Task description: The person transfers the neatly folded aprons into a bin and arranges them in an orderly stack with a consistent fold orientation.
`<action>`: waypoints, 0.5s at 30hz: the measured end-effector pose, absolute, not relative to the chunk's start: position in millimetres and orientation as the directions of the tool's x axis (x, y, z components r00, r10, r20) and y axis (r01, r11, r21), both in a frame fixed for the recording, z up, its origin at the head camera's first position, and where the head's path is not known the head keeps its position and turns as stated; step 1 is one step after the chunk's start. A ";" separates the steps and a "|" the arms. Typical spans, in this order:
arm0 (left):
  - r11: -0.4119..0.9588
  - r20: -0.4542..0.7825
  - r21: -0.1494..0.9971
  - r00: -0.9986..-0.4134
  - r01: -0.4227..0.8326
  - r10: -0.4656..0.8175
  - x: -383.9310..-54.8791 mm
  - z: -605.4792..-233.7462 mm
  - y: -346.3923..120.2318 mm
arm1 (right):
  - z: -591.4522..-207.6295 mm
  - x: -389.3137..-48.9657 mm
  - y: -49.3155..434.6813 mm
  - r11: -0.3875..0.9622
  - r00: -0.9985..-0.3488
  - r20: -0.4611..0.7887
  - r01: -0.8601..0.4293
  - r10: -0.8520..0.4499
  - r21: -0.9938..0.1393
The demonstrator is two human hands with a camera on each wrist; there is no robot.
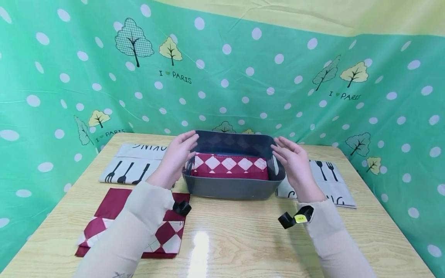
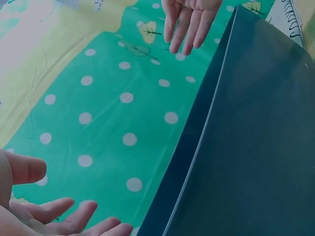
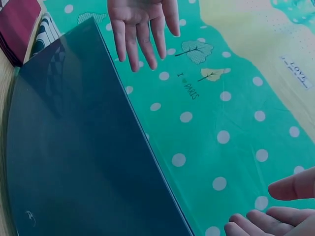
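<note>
A dark grey plastic bin (image 1: 229, 189) with handle holes at its ends stands at the table's far middle. Inside lies a folded red-and-white diamond-patterned cloth (image 1: 229, 165). My left hand (image 1: 177, 155) is at the bin's left end, and my right hand (image 1: 292, 160) is at its right end. Both palms face inward with fingers extended, and neither holds anything. In the left wrist view, the left hand (image 2: 64, 219) appears apart from the bin's rim. The right wrist view likewise shows the right hand (image 3: 275, 219) apart from the bin wall (image 3: 83, 137).
On the left lie a folded red diamond-patterned cloth (image 1: 112, 202) and, behind it, a white cloth with black cutlery prints (image 1: 119, 164). Another white cutlery-print cloth (image 1: 335, 185) lies right of the bin. A green dotted curtain (image 1: 222, 77) hangs behind the wooden table (image 1: 240, 235).
</note>
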State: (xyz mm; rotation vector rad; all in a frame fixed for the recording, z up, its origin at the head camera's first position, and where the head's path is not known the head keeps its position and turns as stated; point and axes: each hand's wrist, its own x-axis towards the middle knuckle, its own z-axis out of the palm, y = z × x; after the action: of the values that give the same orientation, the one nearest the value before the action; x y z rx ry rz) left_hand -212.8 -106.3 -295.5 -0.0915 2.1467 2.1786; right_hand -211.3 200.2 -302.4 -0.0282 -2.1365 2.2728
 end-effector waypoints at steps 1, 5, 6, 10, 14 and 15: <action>-0.019 -0.096 0.995 -0.995 -0.096 0.018 -211.8 -295.2 -107.2 | -302.0 -209.9 200.0 -0.070 -1.000 0.006 -0.008 0.025 -0.998; -0.064 -0.067 0.996 -0.997 -0.069 0.041 -209.3 -294.6 -110.3 | -301.0 -204.0 198.8 -0.089 -0.999 0.024 -0.026 0.024 -0.996; -0.074 -0.061 0.995 -0.997 -0.064 0.048 -208.7 -294.5 -111.1 | -301.0 -202.6 198.4 -0.092 -0.999 0.027 -0.029 0.026 -0.995; -0.084 -0.058 0.994 -0.996 -0.064 0.070 -205.9 -294.3 -113.3 | -301.3 -197.0 197.0 -0.115 -0.999 0.050 -0.052 0.022 -0.992; -0.085 -0.066 0.994 -0.994 -0.074 0.086 -202.4 -293.7 -114.3 | -301.7 -191.1 195.1 -0.132 -0.997 0.080 -0.080 0.010 -0.988; -0.087 -0.065 0.993 -0.994 -0.073 0.090 -201.5 -293.4 -114.5 | -301.6 -189.5 194.4 -0.132 -0.996 0.086 -0.086 0.006 -0.988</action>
State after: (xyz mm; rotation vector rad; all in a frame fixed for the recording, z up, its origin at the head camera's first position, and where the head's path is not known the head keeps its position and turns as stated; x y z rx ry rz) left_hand -201.5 -114.5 -293.4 0.0191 2.0436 2.2383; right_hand -189.5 194.4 -301.6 0.0939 -2.0287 2.3165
